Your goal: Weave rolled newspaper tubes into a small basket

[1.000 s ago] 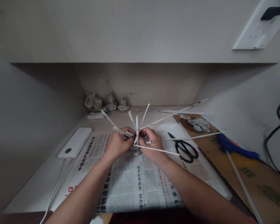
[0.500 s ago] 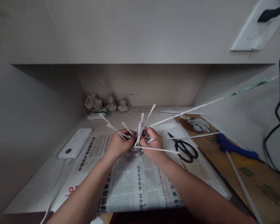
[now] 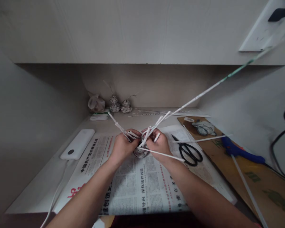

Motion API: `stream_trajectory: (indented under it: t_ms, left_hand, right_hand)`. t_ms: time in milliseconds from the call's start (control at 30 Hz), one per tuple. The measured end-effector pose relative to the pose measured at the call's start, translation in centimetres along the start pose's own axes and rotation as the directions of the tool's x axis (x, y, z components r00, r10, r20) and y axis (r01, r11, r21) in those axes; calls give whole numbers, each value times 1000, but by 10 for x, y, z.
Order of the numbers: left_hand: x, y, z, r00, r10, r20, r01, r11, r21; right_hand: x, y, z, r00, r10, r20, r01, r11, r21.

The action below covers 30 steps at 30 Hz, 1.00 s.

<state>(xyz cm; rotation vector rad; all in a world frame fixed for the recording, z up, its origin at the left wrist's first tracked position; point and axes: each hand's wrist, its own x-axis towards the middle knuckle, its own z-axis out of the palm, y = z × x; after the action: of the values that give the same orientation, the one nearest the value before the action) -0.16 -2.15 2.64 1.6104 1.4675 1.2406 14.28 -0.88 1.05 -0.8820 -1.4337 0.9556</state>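
Note:
Between my hands is a small woven paper piece [image 3: 141, 153], its rounded base over the newspaper and rolled paper strips sticking out around it. My left hand [image 3: 126, 145] is closed on its left side, thumb pressed near the middle. My right hand [image 3: 159, 144] is closed on the right side, with strips between its fingers. One long paper strip [image 3: 199, 95] slants from there far up to the right, greenish near its outer part. A shorter strip [image 3: 165, 154] passes over my right hand toward the scissors. My fingertips are partly hidden behind the strips.
Black scissors [image 3: 191, 153] lie right of my hand on the newspaper [image 3: 144, 190]. Cardboard [image 3: 258, 186] carries a blue glue gun [image 3: 242, 152] and a bundle in plastic [image 3: 204, 127]. A white power bank [image 3: 78, 145] lies left. Woven gourds [image 3: 126, 107] and loose strips [image 3: 156, 113] are behind.
The long strip has swung upward and now slants more steeply. The upright strips lean further right, gathered toward my right hand. Both hands stay on the woven piece.

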Motion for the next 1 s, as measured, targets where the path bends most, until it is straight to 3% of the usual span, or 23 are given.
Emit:
stream_trajectory:
  t_ms: [67,200,333,533,733,900,1000]
  left_hand:
    - [-1,1,-1,1000,-11,-17,11,1000,21]
    - [-2,2,-2,1000,0,-22,2,996,92]
    - [-3,-1,-2,1000,15,-15,-14,997,73]
    - [-5,-5,-1,999,-6,43,6,1000,2]
    - [-4,0,-4,997,74,11,-74,993,94]
    - [-3,1,-4,999,36,31,-41,989,145]
    - [-2,-2,-3,998,49,31,-53,990,131]
  right_hand:
    - [1,3,-1,996,52,71,-52,999,4]
    - [2,8,-3,995,94,28,-91,992,-88]
    - [3,14,-6,997,49,62,-40,988,-147]
    - [-3,15,-3,999,-16,-46,9,989,-149]
    - [-5,6,-1,997,-78,3,78,992,-102]
    - [-4,1,-1,997,-56,44,59,995,-83]
    - [-3,-1,-3,998,-64,2,64,992,-111]
